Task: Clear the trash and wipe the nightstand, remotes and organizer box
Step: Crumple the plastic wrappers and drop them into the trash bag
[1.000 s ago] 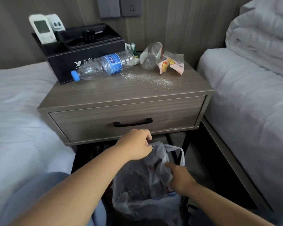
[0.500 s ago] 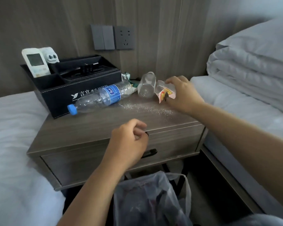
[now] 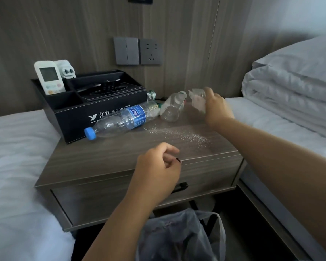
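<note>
From my remote seat, the water bottle (image 3: 120,120) still lay beside the organizer box (image 3: 94,108). My left hand (image 3: 158,168) hovered loosely curled, empty. My right hand (image 3: 215,108) had lifted the wrapper (image 3: 197,99), pinched; clearing had begun.

wrapper (image 3: 197,99) motion-blurred, trash bag (image 3: 179,236) cut off below

nightstand (image 3: 105,162) — matt woodgrain; bottle (image 3: 120,121) — clear glossy plastic

Wood-panelled wall (image 3: 186,44) with grey switches (image 3: 126,50) and socket (image 3: 151,51) — white beds (image 3: 13,147) either side, apparently twin.
</note>
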The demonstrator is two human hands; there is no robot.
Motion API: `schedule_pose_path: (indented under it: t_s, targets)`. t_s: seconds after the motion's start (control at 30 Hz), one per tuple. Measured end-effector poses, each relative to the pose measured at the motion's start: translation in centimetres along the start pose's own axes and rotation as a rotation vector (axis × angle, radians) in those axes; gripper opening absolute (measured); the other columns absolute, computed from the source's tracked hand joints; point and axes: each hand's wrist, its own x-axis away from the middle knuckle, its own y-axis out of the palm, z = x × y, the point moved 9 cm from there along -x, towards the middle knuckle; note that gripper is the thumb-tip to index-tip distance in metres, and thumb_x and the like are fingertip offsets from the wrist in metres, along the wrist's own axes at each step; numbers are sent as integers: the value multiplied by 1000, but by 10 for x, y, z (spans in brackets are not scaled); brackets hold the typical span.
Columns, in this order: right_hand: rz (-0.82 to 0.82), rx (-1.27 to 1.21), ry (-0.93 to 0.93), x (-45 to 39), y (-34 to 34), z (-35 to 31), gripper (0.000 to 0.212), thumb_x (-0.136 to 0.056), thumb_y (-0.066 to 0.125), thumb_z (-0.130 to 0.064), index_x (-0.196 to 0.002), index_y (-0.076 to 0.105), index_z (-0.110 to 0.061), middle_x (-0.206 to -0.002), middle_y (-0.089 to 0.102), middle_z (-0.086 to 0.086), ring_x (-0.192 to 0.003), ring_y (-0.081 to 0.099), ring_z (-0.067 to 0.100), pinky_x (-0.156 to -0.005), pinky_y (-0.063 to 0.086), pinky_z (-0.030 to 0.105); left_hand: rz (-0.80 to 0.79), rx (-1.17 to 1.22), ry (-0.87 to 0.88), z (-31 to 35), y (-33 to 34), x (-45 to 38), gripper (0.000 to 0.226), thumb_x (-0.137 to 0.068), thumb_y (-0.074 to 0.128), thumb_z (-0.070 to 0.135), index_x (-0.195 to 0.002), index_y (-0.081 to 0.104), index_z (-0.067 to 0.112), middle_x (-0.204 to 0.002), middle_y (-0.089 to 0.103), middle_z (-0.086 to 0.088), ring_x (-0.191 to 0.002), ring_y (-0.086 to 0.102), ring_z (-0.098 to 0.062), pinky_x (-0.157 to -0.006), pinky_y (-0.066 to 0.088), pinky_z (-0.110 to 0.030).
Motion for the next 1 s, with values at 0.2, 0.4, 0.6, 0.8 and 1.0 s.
schedule_pose_path:
  t_s: [0.2,0.4,0.6,0.8,1.0]
  targets:
    - [219,-302,-13,48,-75,13,71,-80,52,7,-144,32,-17,-129,54,12,-111,53,32,-82,47,38,-19,65,-28,2,5,5,13,-87,66,19,-91,65,32,-80,74,11,-76,69,-2,-62,46,-17]
    - [197,-1020,207,135,-84,23,51,-86,56,-1,-130,51,-27,-105,64,-13,-95,65,9,-82,56,38,-4,391,-154,4,10,14,12,-95,57,14,-99,66,19,-88,77,5,-83,73,-11,-72,54,-29]
    - [-227,-1541,222,197,-34,-12,60,-66,55,6,-120,60,-22,-108,72,2,-97,69,19,-65,49,30,-50,900,-388,-9,23,24,28,-95,50,33,-111,59,12,-104,72,-12,-89,67,-22,-73,54,-36]
    - [-477,-1647,223,221,9,-19,68,-64,55,12,-126,56,-17,-123,66,12,-115,63,28,-94,48,49,132,783,-326,-23,-3,24,10,-93,59,12,-97,66,17,-88,75,-3,-75,70,-16,-60,54,-32]
    - [-698,-1526,122,196,12,3,74,-65,84,-25,-133,53,-21,-130,63,4,-121,59,24,-103,42,44,-27,189,-124,-19,-25,14,23,-92,65,13,-104,63,33,-99,75,8,-95,71,-10,-91,54,-38]
